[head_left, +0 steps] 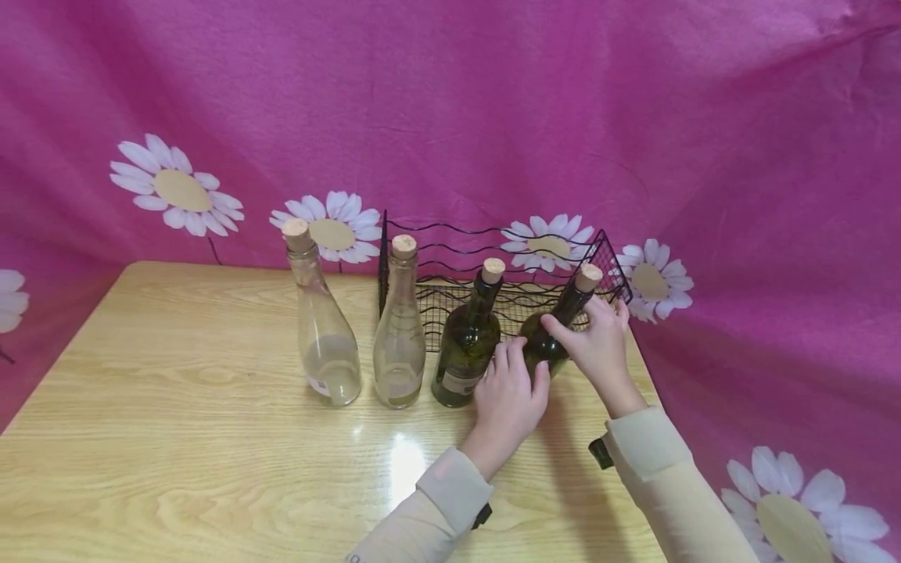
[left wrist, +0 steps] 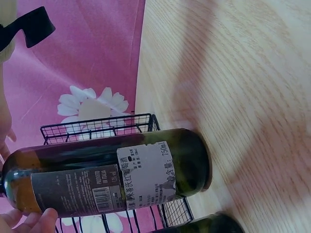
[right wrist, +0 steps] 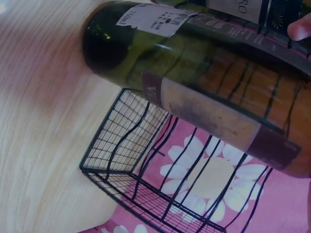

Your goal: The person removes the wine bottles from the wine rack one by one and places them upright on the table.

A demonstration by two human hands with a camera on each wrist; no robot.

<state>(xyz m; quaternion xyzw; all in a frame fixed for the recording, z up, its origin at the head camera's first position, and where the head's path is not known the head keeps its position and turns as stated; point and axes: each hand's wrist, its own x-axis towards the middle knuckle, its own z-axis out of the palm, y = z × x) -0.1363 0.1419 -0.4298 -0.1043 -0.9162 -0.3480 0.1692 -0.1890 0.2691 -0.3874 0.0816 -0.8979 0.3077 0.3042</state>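
A dark green wine bottle (head_left: 540, 336) with a cork leans rightward in front of a black wire rack (head_left: 436, 297). Around its shoulder and lower neck, my right hand (head_left: 601, 344) grips it, thumb on the near left side. My left hand (head_left: 510, 395) holds the same bottle from its left side, bent fingertips (left wrist: 48, 216) against the label near the shoulder. In the left wrist view this wine bottle (left wrist: 146, 177) shows a white sticker, its base close over the table. Another dark wine bottle (head_left: 457, 352) stands upright just left of my left hand.
Two clear corked bottles, one (head_left: 400, 344) beside the dark pair and one (head_left: 329, 336) farther left, stand on the wooden table (head_left: 176, 407). The rack's mesh side (right wrist: 129, 131) rises close beside the held bottle. A pink flowered cloth (head_left: 450, 117) hangs behind the table.
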